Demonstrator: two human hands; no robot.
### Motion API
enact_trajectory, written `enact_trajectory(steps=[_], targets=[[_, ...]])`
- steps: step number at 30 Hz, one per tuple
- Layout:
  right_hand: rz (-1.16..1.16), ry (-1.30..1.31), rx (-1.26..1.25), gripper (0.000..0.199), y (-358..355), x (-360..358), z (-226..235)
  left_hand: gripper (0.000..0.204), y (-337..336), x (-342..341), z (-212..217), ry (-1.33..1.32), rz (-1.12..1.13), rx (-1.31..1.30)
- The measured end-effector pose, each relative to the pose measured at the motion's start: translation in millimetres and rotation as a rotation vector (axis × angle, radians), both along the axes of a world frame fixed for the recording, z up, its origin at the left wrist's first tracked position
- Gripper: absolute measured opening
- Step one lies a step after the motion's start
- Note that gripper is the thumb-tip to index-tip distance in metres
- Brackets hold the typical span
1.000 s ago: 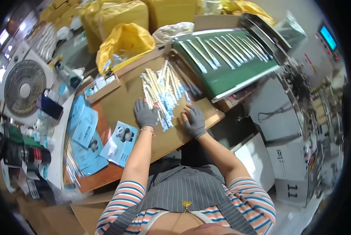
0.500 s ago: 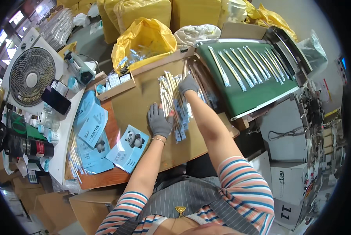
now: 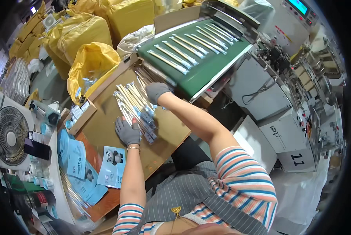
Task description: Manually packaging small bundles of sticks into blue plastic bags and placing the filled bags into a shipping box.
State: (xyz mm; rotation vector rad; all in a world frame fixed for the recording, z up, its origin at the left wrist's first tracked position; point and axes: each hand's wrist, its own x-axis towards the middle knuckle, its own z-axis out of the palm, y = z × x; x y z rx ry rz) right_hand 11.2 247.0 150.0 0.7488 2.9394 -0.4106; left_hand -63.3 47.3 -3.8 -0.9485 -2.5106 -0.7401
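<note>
A loose pile of chopsticks [image 3: 131,102] in clear, blue-printed wrappers lies on the brown board [image 3: 101,129]. My left hand [image 3: 127,131], in a grey glove with bare fingertips, rests flat at the pile's left edge. Its fingers are spread and its thumb touches the wrappers. At the right edge of the pile, my gloved right hand [image 3: 156,93] curls over some of the wrapped chopsticks. Their ends stick out past it at the far side, and its fingertips are mostly hidden.
A green conveyor belt [image 3: 183,80] carries a row of wrapped chopsticks at the far right. An open yellow sack [image 3: 75,74] stands beyond the board. Blue printed bags [image 3: 76,162] lie at the left, near a fan [image 3: 10,135] and a phone [image 3: 37,149]. Grey machine cabinets [image 3: 257,103] stand to the right.
My view has swung to the right, so the scene sits further left. Both hands stay at the pile, which looks a little more fanned out at its far end.
</note>
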Motion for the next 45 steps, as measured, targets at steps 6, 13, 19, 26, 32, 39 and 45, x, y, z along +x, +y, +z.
enact_trajectory(steps=[6, 13, 19, 26, 32, 39, 45], targets=[[-0.093, 0.417, 0.029, 0.038, -5.6, -9.7, -0.1, 0.066, 4.8, -0.5, -7.4, 0.015, -0.032, -0.036], [0.086, 0.643, -0.074, 0.037, -79.4, 86.3, -66.8, 0.058, 4.1, 4.7, 3.1, 0.014, -0.011, 0.009], [0.212, 0.786, 0.075, 0.032, -109.5, 159.3, -114.0, 0.054, 3.1, 2.8, 0.0, 0.050, -0.004, 0.005], [0.153, 0.781, -0.011, 0.034, -112.2, 157.8, -118.5, 0.055, 1.7, 1.9, -1.6, 0.051, -0.005, -0.011], [0.146, 0.782, -0.005, 0.035, -112.5, 158.6, -117.5, 0.055, 1.5, 2.2, -1.1, 0.075, -0.018, 0.004], [0.143, 0.792, -0.014, 0.034, -111.3, 159.1, -115.5, 0.054, 2.2, 2.8, -0.1, 0.083, -0.005, -0.016], [0.132, 0.792, -0.051, 0.033, -109.2, 160.5, -115.1, 0.052, 0.7, 3.3, 2.8, 0.085, -0.017, -0.025]])
